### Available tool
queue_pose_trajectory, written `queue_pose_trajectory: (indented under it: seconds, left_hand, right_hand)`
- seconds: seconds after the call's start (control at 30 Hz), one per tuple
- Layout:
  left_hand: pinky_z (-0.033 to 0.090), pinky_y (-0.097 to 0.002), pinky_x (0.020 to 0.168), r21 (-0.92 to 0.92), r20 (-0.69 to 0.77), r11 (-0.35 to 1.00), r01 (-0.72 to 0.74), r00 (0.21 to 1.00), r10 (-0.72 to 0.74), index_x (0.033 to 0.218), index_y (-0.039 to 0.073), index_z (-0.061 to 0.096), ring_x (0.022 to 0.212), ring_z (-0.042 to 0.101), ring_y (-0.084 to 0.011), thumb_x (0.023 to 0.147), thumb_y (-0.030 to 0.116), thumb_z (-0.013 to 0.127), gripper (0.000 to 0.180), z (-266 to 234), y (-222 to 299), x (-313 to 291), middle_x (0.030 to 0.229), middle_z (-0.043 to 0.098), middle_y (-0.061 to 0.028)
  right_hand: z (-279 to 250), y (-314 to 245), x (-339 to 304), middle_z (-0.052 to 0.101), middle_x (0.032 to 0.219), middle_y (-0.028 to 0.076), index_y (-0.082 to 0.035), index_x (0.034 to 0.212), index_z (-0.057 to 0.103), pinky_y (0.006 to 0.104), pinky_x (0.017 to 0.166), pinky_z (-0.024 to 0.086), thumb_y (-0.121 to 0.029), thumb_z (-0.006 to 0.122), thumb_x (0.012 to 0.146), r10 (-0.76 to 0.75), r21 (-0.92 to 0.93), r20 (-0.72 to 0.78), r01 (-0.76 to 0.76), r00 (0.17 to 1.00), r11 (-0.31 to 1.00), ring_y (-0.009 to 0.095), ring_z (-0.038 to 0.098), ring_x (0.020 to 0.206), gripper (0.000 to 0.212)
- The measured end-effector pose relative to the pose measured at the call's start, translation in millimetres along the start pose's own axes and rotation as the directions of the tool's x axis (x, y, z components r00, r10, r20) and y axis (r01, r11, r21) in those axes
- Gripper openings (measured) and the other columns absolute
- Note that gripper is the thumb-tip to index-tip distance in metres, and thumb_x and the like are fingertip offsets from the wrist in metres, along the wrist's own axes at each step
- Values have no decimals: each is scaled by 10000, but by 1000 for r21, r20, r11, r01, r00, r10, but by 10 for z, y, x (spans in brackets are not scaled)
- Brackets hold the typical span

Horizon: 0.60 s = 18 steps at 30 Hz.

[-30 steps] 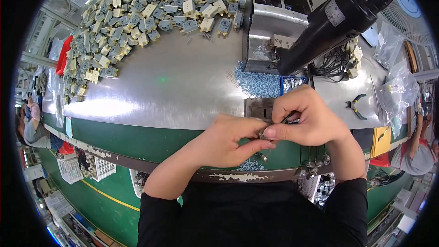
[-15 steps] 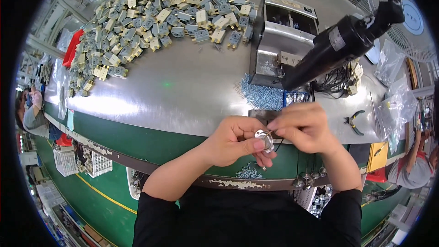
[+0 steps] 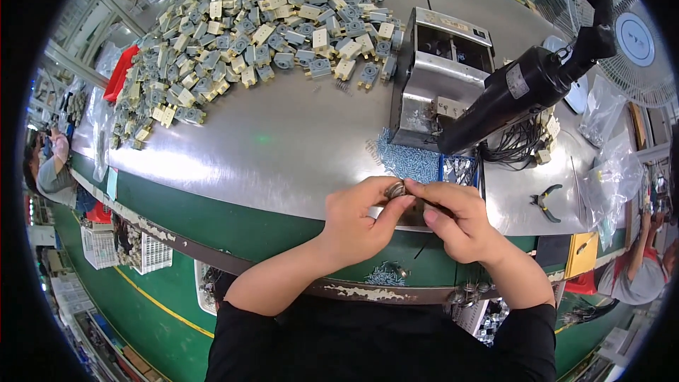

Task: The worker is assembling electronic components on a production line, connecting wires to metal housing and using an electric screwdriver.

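My left hand [image 3: 362, 221] is closed, pinching a small round metal part [image 3: 395, 189] between thumb and fingers, edge up. My right hand [image 3: 458, 223] meets it from the right, its fingertips touching the part's rim. A thin dark cable [image 3: 440, 208] runs from the part between my right fingers, partly hidden by them; I cannot make out where it ends. Both hands are over the table's front part, just in front of a heap of small bluish screws [image 3: 410, 163]. On the green strip below lies a smaller screw pile [image 3: 384, 274].
A large heap of grey and cream switch-like blocks [image 3: 283, 35] covers the back left. Behind my hands stands a metal machine [image 3: 442, 74] with a black cylindrical driver [image 3: 506, 99]. Pliers [image 3: 546, 203], a yellow pad [image 3: 581, 255] and plastic bags [image 3: 612, 177] lie at right.
Both hands have moved slightly up and to the left, closer together. The round metal part has turned from face-up to edge-on. My right fingertips have come onto its rim.
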<state>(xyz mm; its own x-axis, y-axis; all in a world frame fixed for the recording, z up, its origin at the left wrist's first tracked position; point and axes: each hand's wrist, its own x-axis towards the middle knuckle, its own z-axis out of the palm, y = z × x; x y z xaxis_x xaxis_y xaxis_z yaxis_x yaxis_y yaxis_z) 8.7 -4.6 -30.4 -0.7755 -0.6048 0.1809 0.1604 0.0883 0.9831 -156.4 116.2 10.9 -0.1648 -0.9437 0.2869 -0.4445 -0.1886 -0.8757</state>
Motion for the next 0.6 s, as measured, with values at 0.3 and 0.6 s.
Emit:
queue_pose_trajectory:
  seconds: [0.3, 0.6]
  left_hand:
    - [639, -403, 876, -462, 253, 855, 237, 959, -130, 1244, -86, 584, 962, 765, -269, 1050, 56, 603, 241, -81, 20, 74, 1039, 755, -192]
    - [596, -385, 829, 188, 176, 961, -201, 970, 168, 1253, -23, 616, 965, 755, -238, 999, 199, 694, 347, -632, 284, 252, 1083, 754, -171]
  right_hand:
    - [-192, -147, 78, 749, 979, 163, 61, 1258, 674, 341, 759, 554, 26, 556, 938, 106, 20, 121, -109, 987, 994, 283, 738, 853, 342]
    - [-449, -75, 78, 659, 796, 100, -20, 1191, 716, 410, 840, 482, -185, 832, 774, 186, -337, 246, -96, 951, 937, 298, 617, 807, 463]
